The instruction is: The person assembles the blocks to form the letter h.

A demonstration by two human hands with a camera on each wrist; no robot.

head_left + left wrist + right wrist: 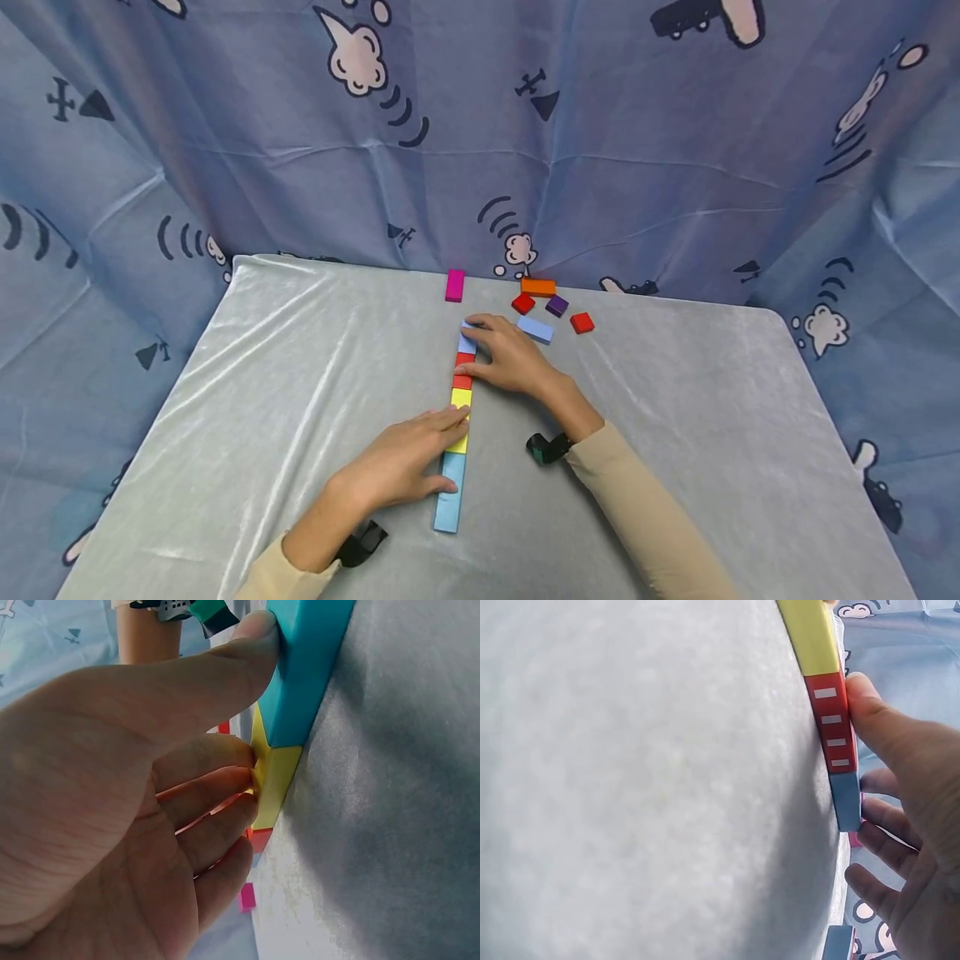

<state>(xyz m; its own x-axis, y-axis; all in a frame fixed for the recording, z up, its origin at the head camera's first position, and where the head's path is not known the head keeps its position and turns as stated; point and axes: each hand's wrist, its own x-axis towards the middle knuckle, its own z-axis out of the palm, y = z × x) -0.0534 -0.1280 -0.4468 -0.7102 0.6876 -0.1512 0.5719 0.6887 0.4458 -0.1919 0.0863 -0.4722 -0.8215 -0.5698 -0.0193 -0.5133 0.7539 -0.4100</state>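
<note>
A straight row of blocks runs away from me: a light-blue block (447, 514) nearest, then a yellow block (460, 397), a red block (462, 382) and a periwinkle block (467, 343) at the far end. My left hand (393, 462) lies over the near part, thumb on the light-blue block and extended fingertips on the yellow one. At the far part, my right hand (513, 358) rests its thumb on the red block and its fingers on the periwinkle one. White rectangles mark the red block's side in the right wrist view. Ends meet closely along the row.
Toward the back edge of the cloth-covered table (675, 500) lie a magenta block (454, 286), an orange block (537, 287), a purple block (557, 306), another periwinkle block (536, 329) and two small red blocks, one (523, 303) left of the other (582, 322). A patterned blue curtain (465, 108) hangs behind.
</note>
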